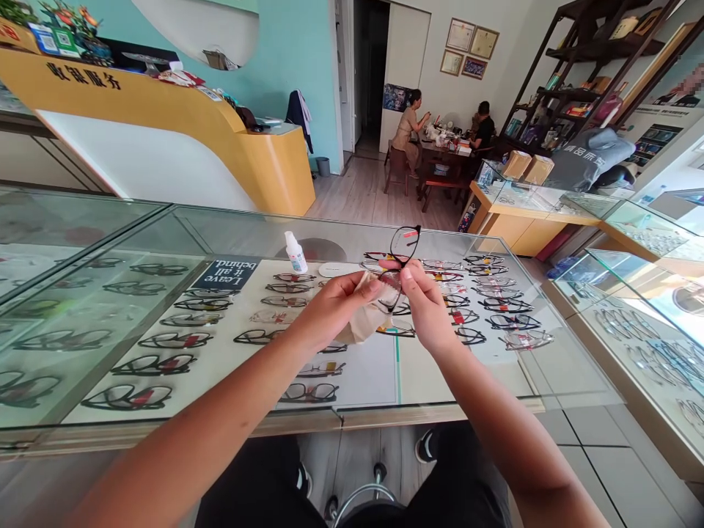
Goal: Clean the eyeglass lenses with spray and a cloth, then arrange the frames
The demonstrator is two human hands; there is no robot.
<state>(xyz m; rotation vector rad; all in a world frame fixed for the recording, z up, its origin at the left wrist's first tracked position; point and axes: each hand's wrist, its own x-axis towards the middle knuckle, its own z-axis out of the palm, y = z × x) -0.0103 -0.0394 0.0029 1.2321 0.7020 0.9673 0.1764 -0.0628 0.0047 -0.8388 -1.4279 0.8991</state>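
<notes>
In the head view I hold a pair of dark-framed eyeglasses (405,246) above the glass display counter. My right hand (422,293) grips the frame near its middle, and one lens with a red sticker sticks up above the fingers. A beige cleaning cloth (360,317) hangs from my left hand (349,301), whose fingers pinch it against the lower lens. Part of that lens is hidden by fingers and cloth. To the left, a white spray bottle (295,254) stands upright on the glass.
Under the counter's glass top (462,385) lie rows of eyeglasses (157,364) and a dark sign (226,275). A white oval case (334,270) is near the bottle. More display cases (638,330) stand right. Two people sit at a table (440,158) beyond. A wheeled stool (368,493) is below.
</notes>
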